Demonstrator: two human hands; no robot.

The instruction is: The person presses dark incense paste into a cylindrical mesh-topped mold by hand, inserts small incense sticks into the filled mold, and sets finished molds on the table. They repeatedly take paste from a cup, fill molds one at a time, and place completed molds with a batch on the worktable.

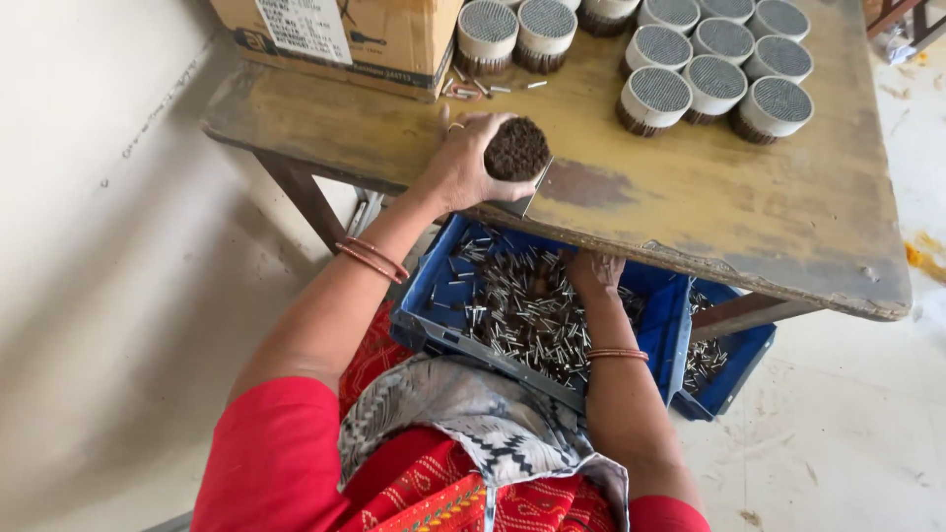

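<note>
The left hand (463, 163) wraps its fingers around a round, dark brown bundle (517, 150) with a rough, bristly face, holding it on a thin metal plate (527, 197) at the near edge of the worn wooden table (690, 197). The right hand (593, 271) reaches down into a blue plastic crate (443, 305) under the table edge, full of short, shiny metal pins (522, 310); whether its fingers are curled or spread cannot be told. Farther back stand similar cylindrical bundles (714, 69) with pale, mesh-like tops, beside a cardboard box (345, 34). A few loose pins (468, 87) lie near the box.
</note>
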